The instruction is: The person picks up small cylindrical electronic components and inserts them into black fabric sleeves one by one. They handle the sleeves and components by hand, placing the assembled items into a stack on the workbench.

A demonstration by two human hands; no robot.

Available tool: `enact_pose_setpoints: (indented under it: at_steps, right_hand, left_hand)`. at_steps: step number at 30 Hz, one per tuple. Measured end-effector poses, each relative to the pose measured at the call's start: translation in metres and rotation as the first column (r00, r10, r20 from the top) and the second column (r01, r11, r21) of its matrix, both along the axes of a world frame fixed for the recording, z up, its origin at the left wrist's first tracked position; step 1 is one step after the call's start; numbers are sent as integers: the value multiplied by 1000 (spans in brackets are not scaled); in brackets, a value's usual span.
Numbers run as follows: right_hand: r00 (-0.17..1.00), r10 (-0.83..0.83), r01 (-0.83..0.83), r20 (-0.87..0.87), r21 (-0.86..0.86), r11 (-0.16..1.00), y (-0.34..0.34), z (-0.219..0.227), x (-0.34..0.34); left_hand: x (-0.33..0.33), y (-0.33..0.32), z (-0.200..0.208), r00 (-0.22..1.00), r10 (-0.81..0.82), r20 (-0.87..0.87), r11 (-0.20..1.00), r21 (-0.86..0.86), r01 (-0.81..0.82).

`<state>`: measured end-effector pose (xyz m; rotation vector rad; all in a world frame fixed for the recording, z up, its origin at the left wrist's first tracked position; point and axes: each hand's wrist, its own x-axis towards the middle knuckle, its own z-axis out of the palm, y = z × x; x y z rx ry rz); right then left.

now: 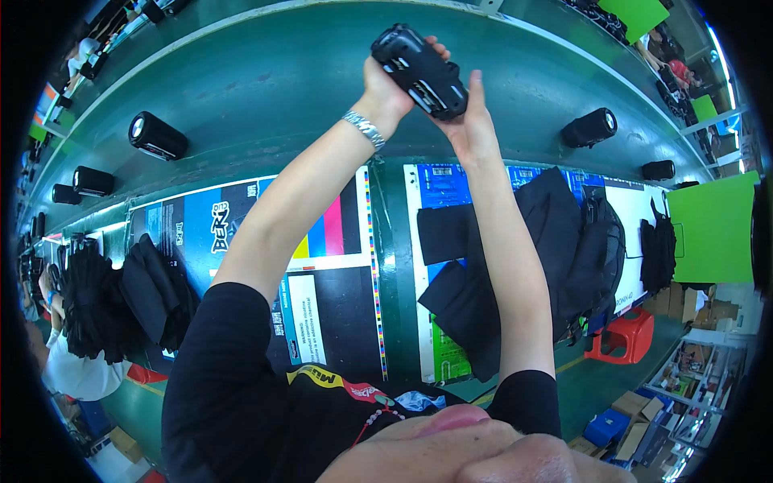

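Over the green conveyor belt I hold up a black cylindrical portable speaker [419, 71], tilted, with its underside or back with small openings facing me. My left hand [387, 87] is wrapped round its left end, the fingertips showing past the far edge. At the lower right end, my right hand [469, 127] cups the speaker from beneath with the thumb pointing up; its other fingers are mostly hidden. A metal-band watch [364, 130] circles my left wrist. Similar speakers lie on the belt, one to the left [158, 136] and one to the right [589, 127].
Printed sheets [322, 298] cover the near bench. Black fabric pieces [547, 249] are heaped at right, and more black cloth bundles [93, 298] at left. A green board [715, 229] and a red stool [626, 336] stand at right. Other people work along the edges.
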<state>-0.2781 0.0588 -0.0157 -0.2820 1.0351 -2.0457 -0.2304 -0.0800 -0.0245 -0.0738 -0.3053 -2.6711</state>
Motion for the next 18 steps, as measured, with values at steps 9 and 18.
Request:
enact_pose_setpoints:
  at_steps: [9, 18]
  right_hand:
    - [214, -302, 484, -929, -167, 859, -34, 44, 40]
    - [97, -88, 481, -991, -31, 876, -53, 19, 50]
  left_hand:
    - [92, -37, -20, 585, 308, 750, 939, -142, -313]
    - [97, -40, 24, 622, 783, -9, 72, -992, -105]
